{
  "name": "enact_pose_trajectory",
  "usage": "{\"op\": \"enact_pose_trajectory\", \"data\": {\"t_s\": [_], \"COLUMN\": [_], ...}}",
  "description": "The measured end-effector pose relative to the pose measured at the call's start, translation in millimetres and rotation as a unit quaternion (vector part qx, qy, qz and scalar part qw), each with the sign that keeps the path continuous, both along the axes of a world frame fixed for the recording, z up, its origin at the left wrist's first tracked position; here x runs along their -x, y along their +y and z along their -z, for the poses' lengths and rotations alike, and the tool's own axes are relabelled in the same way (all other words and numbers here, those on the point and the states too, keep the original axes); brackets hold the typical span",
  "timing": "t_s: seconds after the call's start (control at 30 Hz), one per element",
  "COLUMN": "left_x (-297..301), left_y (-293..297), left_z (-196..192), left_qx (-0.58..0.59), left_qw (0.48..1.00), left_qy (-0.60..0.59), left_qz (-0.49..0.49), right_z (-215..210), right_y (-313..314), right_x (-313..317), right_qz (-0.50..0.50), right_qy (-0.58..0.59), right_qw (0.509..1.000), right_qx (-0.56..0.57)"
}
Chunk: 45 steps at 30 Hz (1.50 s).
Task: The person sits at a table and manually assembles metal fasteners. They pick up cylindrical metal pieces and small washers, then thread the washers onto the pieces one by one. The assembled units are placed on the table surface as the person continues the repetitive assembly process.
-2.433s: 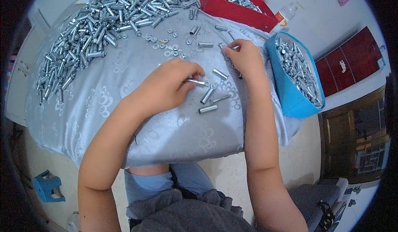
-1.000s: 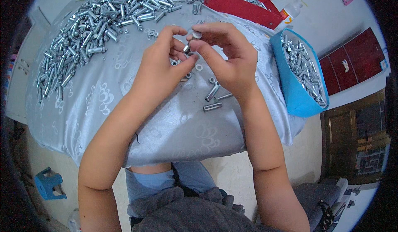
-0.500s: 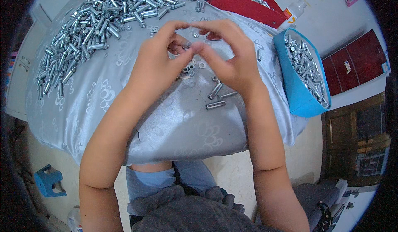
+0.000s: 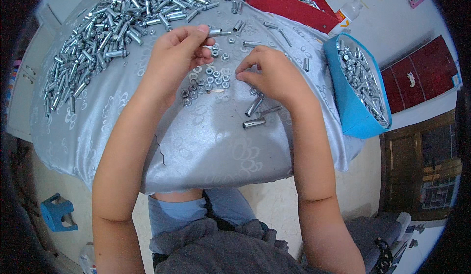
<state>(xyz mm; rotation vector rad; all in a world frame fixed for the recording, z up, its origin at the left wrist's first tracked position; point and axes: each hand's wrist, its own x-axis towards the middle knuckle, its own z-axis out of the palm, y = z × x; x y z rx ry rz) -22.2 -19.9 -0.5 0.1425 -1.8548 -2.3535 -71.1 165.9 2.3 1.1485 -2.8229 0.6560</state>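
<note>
Head view: left hand [image 4: 179, 53] grip clamped on a metal bolt [image 4: 214, 31]; right hand [image 4: 272, 73] fingertips pinched together over the nuts [image 4: 211, 80].

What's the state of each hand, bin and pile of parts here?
left hand: pinching a metal sleeve bolt at the fingertips.
right hand: fingertips down at the small nuts, grip hidden.
small nuts: loose cluster on the silver tablecloth.
bolt heap: big loose pile, far left.
three sleeves: lying flat by the right hand.
blue bin: open, filled with metal parts.
red bin: open, holds metal parts.
</note>
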Motion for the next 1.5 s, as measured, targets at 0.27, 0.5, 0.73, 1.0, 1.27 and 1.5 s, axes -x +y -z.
{"op": "enact_pose_trajectory", "data": {"t_s": [0.27, 0.5, 0.73, 1.0, 1.27, 1.5], "left_x": [2, 4, 1, -1, 1, -3], "left_y": [0, 1, 0, 5, -1, 4], "left_z": [3, 6, 5, 2, 4, -5], "left_qx": [-0.013, 0.0, 0.01, 0.013, -0.033, -0.094], "left_qw": [1.0, 1.0, 1.0, 0.999, 0.993, 0.988], "left_qy": [-0.005, -0.003, -0.016, -0.017, -0.021, 0.023], "left_qz": [0.003, 0.009, 0.007, 0.045, 0.109, 0.117], "right_z": [-3, 0, 1, -9, -13, -12], "right_y": [2, 1, -6, -16, -15, -16], "right_x": [-4, -1, 3, -4, -5, -6], "right_qz": [0.002, 0.005, 0.001, 0.001, -0.032, -0.022], "right_qy": [-0.012, -0.059, 0.105, -0.159, -0.23, -0.102], "right_qw": [1.0, 0.998, 0.985, 0.92, 0.881, 0.907], "right_qx": [0.014, -0.002, 0.138, 0.357, 0.412, 0.409]}}
